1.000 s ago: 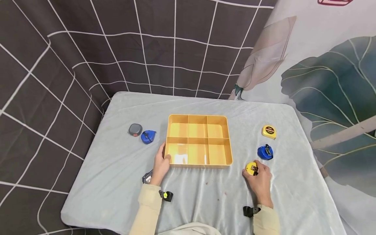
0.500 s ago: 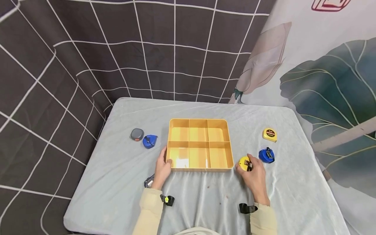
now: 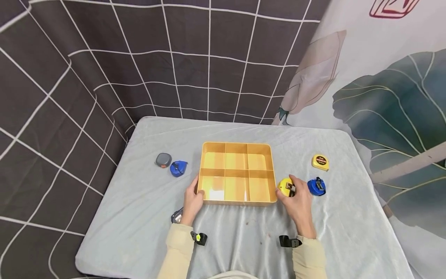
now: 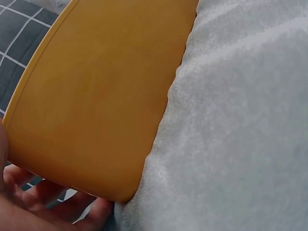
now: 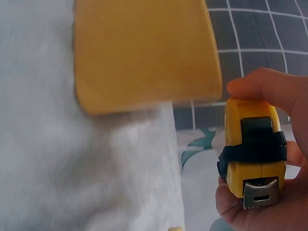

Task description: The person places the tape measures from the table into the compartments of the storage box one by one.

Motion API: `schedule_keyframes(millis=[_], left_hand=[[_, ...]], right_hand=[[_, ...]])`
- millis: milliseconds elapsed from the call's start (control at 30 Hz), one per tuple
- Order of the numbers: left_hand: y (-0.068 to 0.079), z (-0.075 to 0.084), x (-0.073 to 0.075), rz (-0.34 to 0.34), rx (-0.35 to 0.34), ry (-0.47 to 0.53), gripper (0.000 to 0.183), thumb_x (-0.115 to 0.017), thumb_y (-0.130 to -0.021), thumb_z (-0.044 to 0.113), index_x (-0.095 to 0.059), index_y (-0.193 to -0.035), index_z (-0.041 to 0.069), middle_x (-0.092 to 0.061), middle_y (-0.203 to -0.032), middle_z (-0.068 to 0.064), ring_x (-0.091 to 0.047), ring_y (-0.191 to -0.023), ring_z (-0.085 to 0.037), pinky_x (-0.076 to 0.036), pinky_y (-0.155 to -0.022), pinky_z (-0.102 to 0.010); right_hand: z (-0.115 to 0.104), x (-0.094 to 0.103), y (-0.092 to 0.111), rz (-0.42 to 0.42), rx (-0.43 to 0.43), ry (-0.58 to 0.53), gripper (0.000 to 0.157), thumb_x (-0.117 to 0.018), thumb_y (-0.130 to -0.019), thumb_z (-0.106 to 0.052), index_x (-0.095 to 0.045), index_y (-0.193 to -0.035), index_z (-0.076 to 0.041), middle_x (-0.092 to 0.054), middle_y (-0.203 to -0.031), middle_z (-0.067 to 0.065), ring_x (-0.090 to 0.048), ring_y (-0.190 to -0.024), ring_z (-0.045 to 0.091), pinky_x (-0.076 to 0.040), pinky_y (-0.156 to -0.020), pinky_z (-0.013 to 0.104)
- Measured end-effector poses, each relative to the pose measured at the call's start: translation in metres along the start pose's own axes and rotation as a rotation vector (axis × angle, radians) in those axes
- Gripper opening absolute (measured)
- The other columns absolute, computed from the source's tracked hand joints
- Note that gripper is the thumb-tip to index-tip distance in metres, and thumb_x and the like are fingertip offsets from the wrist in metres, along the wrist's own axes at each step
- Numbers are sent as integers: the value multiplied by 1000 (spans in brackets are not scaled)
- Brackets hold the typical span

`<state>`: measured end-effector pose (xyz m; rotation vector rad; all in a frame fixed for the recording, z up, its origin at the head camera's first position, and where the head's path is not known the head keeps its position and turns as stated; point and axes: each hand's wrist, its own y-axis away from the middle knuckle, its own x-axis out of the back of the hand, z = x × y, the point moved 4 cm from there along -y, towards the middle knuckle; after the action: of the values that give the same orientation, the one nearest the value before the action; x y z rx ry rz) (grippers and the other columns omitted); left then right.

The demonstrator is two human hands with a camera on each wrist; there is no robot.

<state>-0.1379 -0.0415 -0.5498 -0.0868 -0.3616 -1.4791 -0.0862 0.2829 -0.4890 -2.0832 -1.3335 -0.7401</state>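
Observation:
A yellow tray [image 3: 237, 169] divided into six-like rows of several compartments stands mid-table. At its near left corner my left hand [image 3: 192, 203] grips the side wall, thumb at the rim and fingers outside. In the left wrist view those fingers lie along the tray's outer wall [image 4: 106, 96]. My right hand [image 3: 299, 205] holds a yellow tape measure [image 3: 285, 187] between thumb and fingers, just beside the tray's right wall. Its black wrist strap and metal end hook [image 5: 261, 195] show in the right wrist view, where the measure appears raised off the cloth.
Right of the tray lie another yellow tape measure [image 3: 320, 162] and a blue one [image 3: 316, 186]. On the left are a grey tape measure [image 3: 163, 160] and a blue one [image 3: 178, 168]. A dark and silver item [image 3: 177, 216] is partly hidden by my left wrist. Pale cloth covers the table [image 3: 139, 217].
My right hand has carried the yellow tape measure leftward, from near the blue one to the tray's right side. My left hand keeps its grip on the tray. The head view has tilted slightly.

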Motion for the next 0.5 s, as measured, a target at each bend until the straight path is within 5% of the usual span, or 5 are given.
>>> schedule_keyframes(millis=[500], left_hand=[[1, -3, -1, -5, 22, 15, 65, -48, -76, -5, -39, -139, 7, -39, -142, -14, -31, -132, -30, -23, -108, -45]], right_hand=[[-45, -25, 0, -90, 207, -82, 64, -77, -69, -16, -52, -126, -1, -48, -122, 22, -43, -109, 38, -36, -89, 52]])
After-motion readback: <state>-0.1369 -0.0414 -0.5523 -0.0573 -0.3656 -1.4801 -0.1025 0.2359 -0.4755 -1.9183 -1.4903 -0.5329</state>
